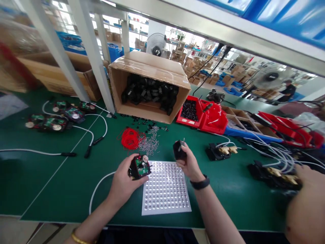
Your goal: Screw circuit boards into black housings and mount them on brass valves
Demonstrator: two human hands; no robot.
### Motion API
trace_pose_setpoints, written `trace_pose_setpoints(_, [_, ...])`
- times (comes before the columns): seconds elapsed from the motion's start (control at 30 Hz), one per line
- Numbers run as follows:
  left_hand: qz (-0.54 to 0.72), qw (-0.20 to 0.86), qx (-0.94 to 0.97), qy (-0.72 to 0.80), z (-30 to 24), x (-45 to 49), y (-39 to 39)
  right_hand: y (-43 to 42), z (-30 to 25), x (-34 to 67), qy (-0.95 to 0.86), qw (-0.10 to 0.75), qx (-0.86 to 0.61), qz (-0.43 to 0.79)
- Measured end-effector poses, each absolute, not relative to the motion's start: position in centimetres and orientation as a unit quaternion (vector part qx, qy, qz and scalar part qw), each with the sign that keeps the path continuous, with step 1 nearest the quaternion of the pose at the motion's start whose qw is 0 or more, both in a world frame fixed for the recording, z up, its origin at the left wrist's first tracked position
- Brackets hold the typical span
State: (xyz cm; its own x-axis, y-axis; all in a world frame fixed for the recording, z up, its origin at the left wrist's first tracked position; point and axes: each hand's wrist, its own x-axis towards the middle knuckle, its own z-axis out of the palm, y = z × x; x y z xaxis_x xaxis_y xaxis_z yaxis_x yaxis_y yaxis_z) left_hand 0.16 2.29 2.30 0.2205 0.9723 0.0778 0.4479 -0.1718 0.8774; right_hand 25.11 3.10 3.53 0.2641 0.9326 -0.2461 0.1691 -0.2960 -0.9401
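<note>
My left hand [124, 178] is closed round a black housing with a green circuit board [142, 166] inside, its open face turned up and to the right. A white cable [94, 189] runs out below that hand. In my right hand [189, 162] is a small black plastic cover [179, 150], and a thin grey metal piece sticks up beside the thumb; its kind I cannot make out. Between and below both hands lies a white sheet [165, 189] with rows of round silvery domes. Just beyond it are a heap of small metal pins [149, 142] and a red wire coil [130, 138].
A cardboard box [149, 108] of black housings lies on its side at the back. Red bins [189, 112] stand to its right. Several circuit-board units [56, 122] rest at left. At right, another person's hand [307, 176] is by black units with brass fittings [275, 173].
</note>
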Motion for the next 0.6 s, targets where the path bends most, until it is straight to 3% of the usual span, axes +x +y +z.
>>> trace_pose_setpoints(0.13, [0.291, 0.213, 0.798, 0.483, 4.8, 1.0, 1.6, 0.6, 3.7, 20.8, -0.253, 0.501, -0.433, 0.705])
trace_pose_setpoints(0.2, [0.269, 0.165, 0.825, 0.469, 5.1, 1.6, 1.6, -0.1, 3.3, 19.1, -0.208, 0.52, -0.383, 0.734])
trace_pose_setpoints(0.4, [0.218, 0.115, 0.855, 0.457, 5.3, 1.8, 1.9, -0.4, 3.3, 17.9, -0.399, 0.511, -0.428, 0.629])
trace_pose_setpoints(0.6, [0.254, 0.172, 0.833, 0.461, 5.3, 1.5, 1.9, -0.8, 4.6, 17.2, -0.639, 0.429, -0.486, 0.414])
